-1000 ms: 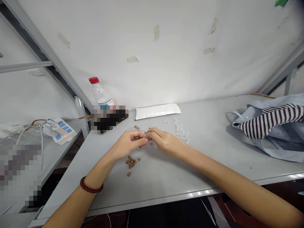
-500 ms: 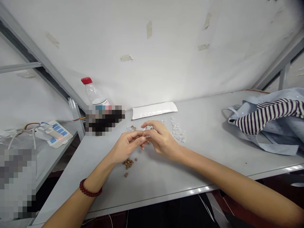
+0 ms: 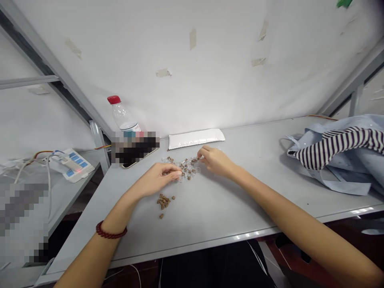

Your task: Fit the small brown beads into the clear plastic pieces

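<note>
My left hand (image 3: 157, 179) is closed in a pinch at the near left edge of a group of small clear plastic packets (image 3: 189, 171) with brown bits inside. Some clear plastic shows by its fingertips, but what they grip is too small to name. My right hand (image 3: 216, 162) bends over the right side of the same group, fingers pressed together, and its contents are hidden. Nearer to me, below my left hand, lies a loose pile of brown kibble-like pieces (image 3: 164, 201), with single pieces apart from it.
A flat white packet (image 3: 196, 139) lies along the wall behind the hands. Back left stand a red-capped bottle (image 3: 123, 116) and a partly blurred phone (image 3: 141, 154). A power strip (image 3: 75, 165) sits at far left. A blue cloth bag (image 3: 339, 160) with striped fabric fills the right.
My hands were together over the plastic packets and have now parted, the right moving right and slightly back. The packets with brown bits between them have come into sight.
</note>
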